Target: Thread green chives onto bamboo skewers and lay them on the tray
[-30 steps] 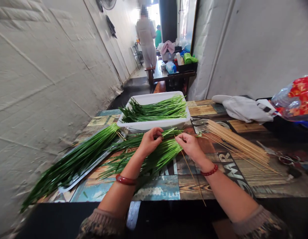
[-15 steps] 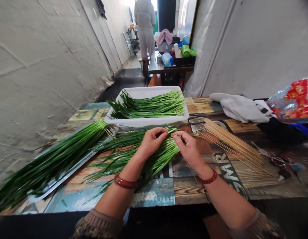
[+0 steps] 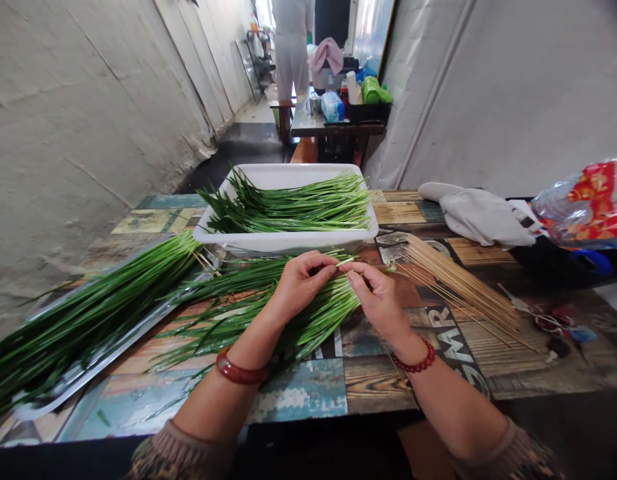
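Observation:
My left hand [image 3: 311, 277] is closed, pinching the pale stem ends of a few garlic chives [image 3: 344, 262]. Its fingertips almost meet those of my right hand [image 3: 377, 290], which is also closed in a pinch. From beneath the right hand a thin bamboo skewer [image 3: 388, 348] slants down toward the table's front edge, its upper end hidden by the fingers. Under both hands lies a loose pile of chives [image 3: 321, 320], pale ends to the right. More chives [image 3: 308, 203] fill a white tub [image 3: 288, 238] just behind.
Left, a large chive bundle [image 3: 113, 297] lies on a long pale tray [image 3: 88, 373]. Bamboo skewers [image 3: 463, 287] lie right, near scissors [image 3: 521, 303] and keys [image 3: 558, 347]. A grey cap [image 3: 481, 213] and plastic packaging [image 3: 588, 203] sit behind them. A person [image 3: 292, 50] stands beyond a second table [image 3: 313, 123].
The view has shifted slightly, with the tub and left bundle lower-left in the picture. My hands stay together at the chive stems, fingertips a little closer.

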Available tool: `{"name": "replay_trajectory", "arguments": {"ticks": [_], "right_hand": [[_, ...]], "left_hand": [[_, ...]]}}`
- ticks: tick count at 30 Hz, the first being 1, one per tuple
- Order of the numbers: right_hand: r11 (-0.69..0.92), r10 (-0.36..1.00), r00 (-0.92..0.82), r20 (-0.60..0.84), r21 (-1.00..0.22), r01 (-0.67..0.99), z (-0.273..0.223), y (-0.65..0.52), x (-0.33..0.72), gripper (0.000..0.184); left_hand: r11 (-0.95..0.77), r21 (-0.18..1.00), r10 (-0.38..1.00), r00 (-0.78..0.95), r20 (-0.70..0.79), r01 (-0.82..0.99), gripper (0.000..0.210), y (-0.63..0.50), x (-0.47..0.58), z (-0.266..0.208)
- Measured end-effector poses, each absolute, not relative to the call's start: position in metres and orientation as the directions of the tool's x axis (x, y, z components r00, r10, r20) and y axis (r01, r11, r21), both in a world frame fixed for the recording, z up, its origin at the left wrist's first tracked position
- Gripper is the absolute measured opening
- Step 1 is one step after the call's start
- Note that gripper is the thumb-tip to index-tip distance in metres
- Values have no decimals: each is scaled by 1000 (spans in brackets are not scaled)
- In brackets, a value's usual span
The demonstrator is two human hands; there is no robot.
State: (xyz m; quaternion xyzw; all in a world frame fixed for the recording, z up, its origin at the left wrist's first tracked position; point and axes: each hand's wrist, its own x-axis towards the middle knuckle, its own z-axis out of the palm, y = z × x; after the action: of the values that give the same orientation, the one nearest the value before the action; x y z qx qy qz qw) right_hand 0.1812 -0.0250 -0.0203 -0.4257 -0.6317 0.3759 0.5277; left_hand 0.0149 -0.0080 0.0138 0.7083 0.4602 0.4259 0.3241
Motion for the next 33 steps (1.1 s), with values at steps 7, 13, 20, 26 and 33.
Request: {"name": "replay_trajectory", "arguments": {"ticks": [7,13,20,26,33], "right_hand": [[369,929,-77,361,-914,172,-19,-24,181,20],[359,933,-70,352,-912,197,-17,-24,180,20],[363,932,-78,355,-902,235,-19,-24,181,20],[349,936,-64,345,-896,276,-20,-23,180,18],[336,940,-31,340,-903,268,-26,-20,179,13]], "left_hand": [[-421,796,907,223,358,435,15,-8,16,15],[-452,736,892,242,382,503,15,-9,16,13],[-497,688,867,278,413,529,16,-9,14,9],[-508,653,860,291,419,561,17,-11,14,6],[-551,594,831,327,449,586,20,-13,16,3]]}}
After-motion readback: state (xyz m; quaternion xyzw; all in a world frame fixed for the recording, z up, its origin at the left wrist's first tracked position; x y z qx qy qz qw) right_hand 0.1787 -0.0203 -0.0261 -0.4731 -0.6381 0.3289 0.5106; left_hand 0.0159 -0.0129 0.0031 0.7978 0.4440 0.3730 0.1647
